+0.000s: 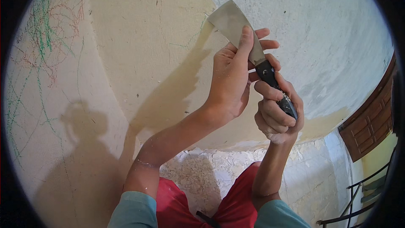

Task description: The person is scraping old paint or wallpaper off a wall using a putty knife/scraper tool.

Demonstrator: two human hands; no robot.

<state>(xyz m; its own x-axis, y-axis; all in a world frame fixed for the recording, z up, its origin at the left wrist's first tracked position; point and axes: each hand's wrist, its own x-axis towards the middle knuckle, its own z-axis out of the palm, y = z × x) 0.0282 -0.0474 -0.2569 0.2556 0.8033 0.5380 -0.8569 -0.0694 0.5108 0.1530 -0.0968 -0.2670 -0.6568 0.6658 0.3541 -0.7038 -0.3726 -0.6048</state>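
Note:
A wide-bladed putty knife [228,19] with a dark, paint-specked handle is held up at a slant before the wall, blade towards the top. My right hand [277,114] is wrapped around the handle. The thumb of my left hand [229,69] presses on the near face of the blade, and its fingers pass behind it. Just beyond the blade tip, the cream paint of the wall [142,38] ends in a ragged edge. Right of that edge lies a bare, whitish stripped patch [310,38].
Paint flakes [190,171] litter the floor between my knees. Green and red scribbles [44,28] mark the adjoining wall [104,164] at left. At far right are a brown panelled wooden door [370,129] and a dark metal-framed rack [351,193].

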